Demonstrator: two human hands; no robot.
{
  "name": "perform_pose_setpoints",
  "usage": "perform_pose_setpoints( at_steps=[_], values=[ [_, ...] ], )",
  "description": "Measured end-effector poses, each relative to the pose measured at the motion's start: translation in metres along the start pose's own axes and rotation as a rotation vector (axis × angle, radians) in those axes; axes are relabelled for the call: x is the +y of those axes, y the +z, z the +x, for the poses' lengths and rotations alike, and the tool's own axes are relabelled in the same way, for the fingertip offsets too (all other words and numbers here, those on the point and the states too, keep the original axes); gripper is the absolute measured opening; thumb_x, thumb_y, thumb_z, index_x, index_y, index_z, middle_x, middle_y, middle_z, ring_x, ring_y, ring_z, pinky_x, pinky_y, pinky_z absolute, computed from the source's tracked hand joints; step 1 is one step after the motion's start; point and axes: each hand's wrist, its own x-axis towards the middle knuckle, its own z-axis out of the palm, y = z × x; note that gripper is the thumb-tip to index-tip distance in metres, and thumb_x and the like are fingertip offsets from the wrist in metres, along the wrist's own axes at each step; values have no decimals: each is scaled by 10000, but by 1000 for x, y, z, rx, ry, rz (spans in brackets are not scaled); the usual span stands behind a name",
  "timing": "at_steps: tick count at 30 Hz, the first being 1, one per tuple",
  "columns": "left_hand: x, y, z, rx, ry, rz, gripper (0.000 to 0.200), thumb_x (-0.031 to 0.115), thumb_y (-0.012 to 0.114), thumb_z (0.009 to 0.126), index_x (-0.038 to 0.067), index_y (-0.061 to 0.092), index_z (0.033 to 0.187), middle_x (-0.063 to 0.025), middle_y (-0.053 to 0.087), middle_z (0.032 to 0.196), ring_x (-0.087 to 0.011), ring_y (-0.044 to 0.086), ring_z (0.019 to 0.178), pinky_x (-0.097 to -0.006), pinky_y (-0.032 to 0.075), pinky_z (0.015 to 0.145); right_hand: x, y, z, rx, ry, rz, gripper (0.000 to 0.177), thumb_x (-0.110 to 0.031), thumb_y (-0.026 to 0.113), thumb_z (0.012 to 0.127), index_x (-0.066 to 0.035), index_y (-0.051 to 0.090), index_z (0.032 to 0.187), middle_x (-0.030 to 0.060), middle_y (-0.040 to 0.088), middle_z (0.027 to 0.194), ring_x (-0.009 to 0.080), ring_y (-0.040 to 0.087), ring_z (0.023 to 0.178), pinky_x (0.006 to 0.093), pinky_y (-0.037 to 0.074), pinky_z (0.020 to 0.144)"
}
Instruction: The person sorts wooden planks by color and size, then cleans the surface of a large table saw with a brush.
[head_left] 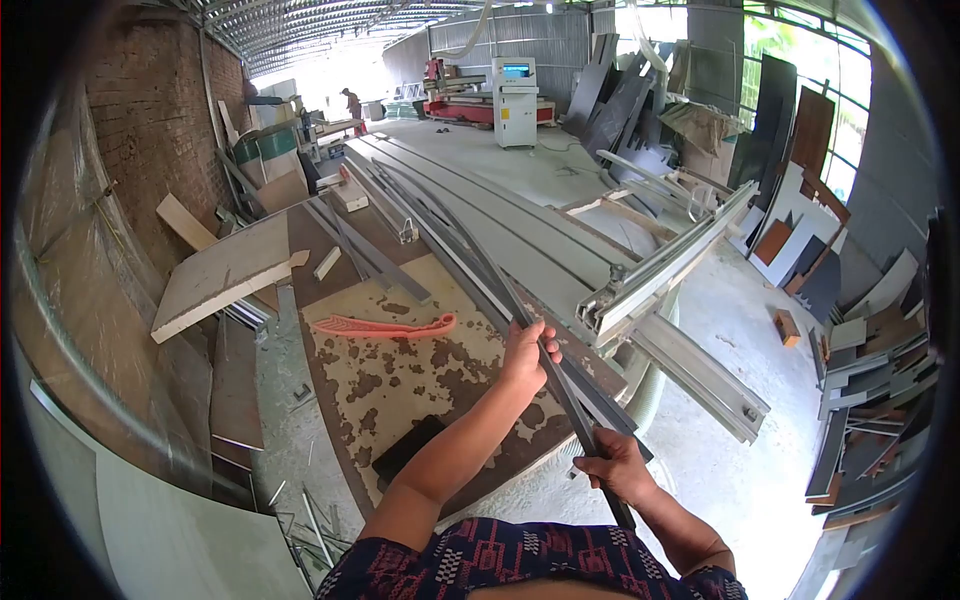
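A long, thin dark grey strip point(569, 402) runs from near my body away over the worktable. My left hand point(527, 354) is wrapped around it over the table. Closer to my body, my right hand point(620, 466) grips the same strip near its near end, thumb against its side. The far part of the strip curves slightly toward the back. Under and beside it lie more long grey strips point(468, 278) along the table. A pink-orange push stick point(385, 327) lies on the patchy worktable top point(400, 390), left of my left hand.
A sliding table with a metal rail point(670, 265) stands right of the strips. A dark flat piece point(408, 448) lies near the front edge. Boards point(225, 265) are at the left, panel offcuts point(870, 420) at the right. Far back are a white control cabinet point(514, 105) and a person point(353, 110).
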Motion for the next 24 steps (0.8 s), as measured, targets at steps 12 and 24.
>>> perform_pose_setpoints(
  at_steps=[12, 24],
  values=[
    [47, 8, 28, 10, 137, 333, 190, 60, 515, 839, 120, 363, 937, -36, 427, 676, -103, 403, 437, -270, 347, 342, 28, 53, 50, 19, -164, 134, 312, -105, 641, 788, 5, 541, 1062, 11, 532, 675, 71, 501, 535, 222, 415, 476],
    [205, -52, -62, 72, 188, 965, 395, 65, 536, 761, 70, 443, 1145, -10, 431, 608, -83, 374, 369, -236, 305, 320, -13, 51, 140, -267, -119, 187, 571, -224, 596, 851, 30, 353, 1301, 39, 583, 834, 85, 555, 588, 190, 433, 487]
  ],
)
